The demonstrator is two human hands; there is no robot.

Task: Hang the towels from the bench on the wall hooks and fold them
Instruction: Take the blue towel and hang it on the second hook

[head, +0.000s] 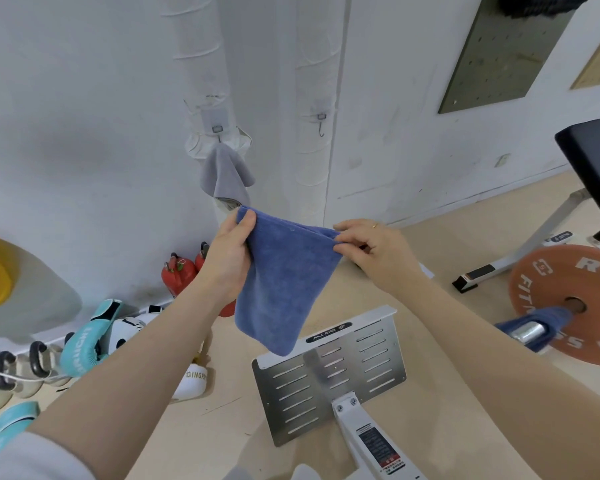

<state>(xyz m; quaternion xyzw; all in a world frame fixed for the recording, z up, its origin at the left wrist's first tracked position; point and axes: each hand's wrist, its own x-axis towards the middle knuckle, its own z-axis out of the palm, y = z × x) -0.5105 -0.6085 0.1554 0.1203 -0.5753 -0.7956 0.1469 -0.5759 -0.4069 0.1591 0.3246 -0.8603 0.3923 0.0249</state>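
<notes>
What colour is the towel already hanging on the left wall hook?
Grey towel, seen in the head view.

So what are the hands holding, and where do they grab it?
A blue towel, held up by its top edge. The left hand pinches the left top corner, the right hand pinches the right top corner. The rest hangs down.

Your two hands hold a folded towel up between them, near the wall. Far behind it, another towel hangs on the left hook; the right hook stands beside it. A weight plate lies on the floor at right.
</notes>
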